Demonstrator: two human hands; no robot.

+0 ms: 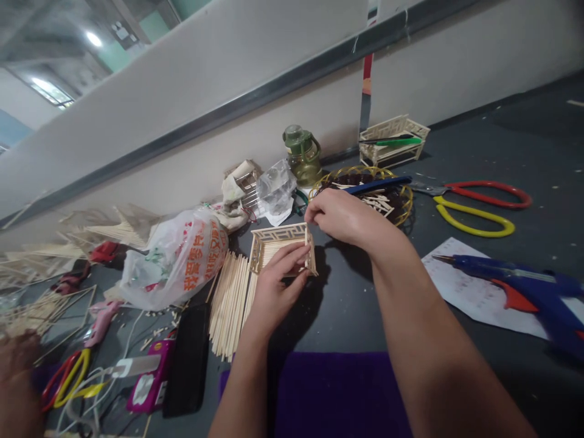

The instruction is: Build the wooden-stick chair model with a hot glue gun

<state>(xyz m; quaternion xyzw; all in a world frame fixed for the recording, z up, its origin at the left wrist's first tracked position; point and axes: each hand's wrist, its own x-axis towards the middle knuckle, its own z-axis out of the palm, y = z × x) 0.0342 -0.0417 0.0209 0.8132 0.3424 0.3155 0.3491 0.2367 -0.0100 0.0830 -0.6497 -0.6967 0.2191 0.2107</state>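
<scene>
Holding a small stick model [270, 248] at the dark table [342, 316], we have our left hand [278, 289] over its near side, thumb and fingers closed on its right end. Our right hand [344, 219] is just beside the model's far right corner, fingers bent close together; we cannot tell whether they pinch anything. The model is in front of us, its railed back on the far side, with a bundle of sticks [229, 307] just to its left. Beyond our right hand we see a round basket [409, 210] with short wood pieces [382, 205], near a green bottle [302, 161]. Farther right lie big scissors [477, 230].
</scene>
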